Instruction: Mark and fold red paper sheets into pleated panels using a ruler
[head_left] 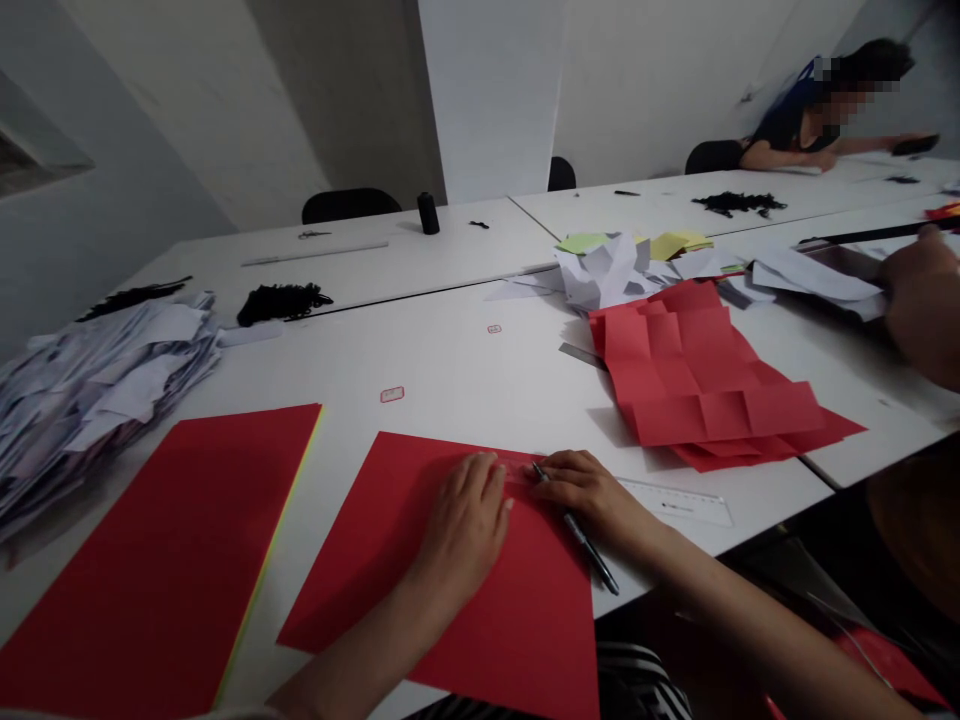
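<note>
Pressing red sheet (pixel 360 540) and clear ruler (pixel 675 500) | left hand (pixel 466 510) flat, right hand (pixel 589 495) pinching pen (pixel 585 545) | hands slightly apart

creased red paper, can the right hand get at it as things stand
Probably yes: only bare table shows between the right hand and the creased red paper, though that hand holds a pen.

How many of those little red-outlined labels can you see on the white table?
2: the nearer label is just beyond the middle red sheet; the farther label is left of the creased red paper. More may be hidden.
</note>
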